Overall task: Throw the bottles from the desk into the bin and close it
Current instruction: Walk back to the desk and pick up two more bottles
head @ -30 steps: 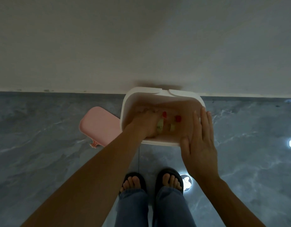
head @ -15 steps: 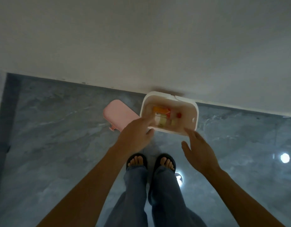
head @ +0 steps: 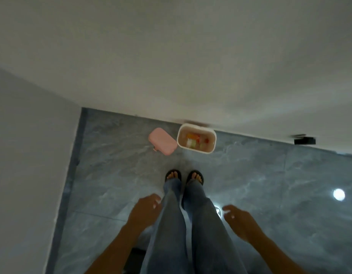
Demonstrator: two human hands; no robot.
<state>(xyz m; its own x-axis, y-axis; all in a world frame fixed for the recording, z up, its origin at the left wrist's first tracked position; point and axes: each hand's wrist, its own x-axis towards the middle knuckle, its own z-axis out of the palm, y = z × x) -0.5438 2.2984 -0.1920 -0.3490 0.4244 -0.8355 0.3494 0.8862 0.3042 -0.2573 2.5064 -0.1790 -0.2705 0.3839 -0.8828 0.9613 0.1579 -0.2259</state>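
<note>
Standing by: bottles (head: 197,142) lie inside the bin, a jumble of orange, red, green and pale shapes at its bottom; too small and blurred to count.
Bin (head: 195,150): a white, round-cornered container on the floor, set against the foot of the wall, its mouth uncovered.
Lid (head: 163,141): a pink, rounded piece lying flat on the floor just beside the bin on its left, apparently touching the bin's edge or very nearly so; a small tab shows at its near-left corner.
Left hand (head: 145,210): hanging low beside the left leg, fingers loosely curled, grip released and holding nothing.
Right hand (head: 238,218): out to the side of the right leg, fingers spread, grip released and likewise holding nothing.
Feet: in dark sandals, toes pointing at the bin, standing back from it, with jeans (head: 189,224) filling the middle of the view.
Floor (head: 270,184): grey marbled tiles, glossy, with a bright round reflection (head: 338,194) at the right and a fainter one between the legs and the right hand.
Wall: pale and plain, with a small dark fixture (head: 304,140) low on it at the right.
Tabletop: not in view, so whether any bottles remain there cannot be told.
Done, as I judge it: at least some bottles are binned.
Left to do: the bin is not yet closed; the lid has to be picked up and fitted over the mouth, and both hands are well apart from it.
</note>
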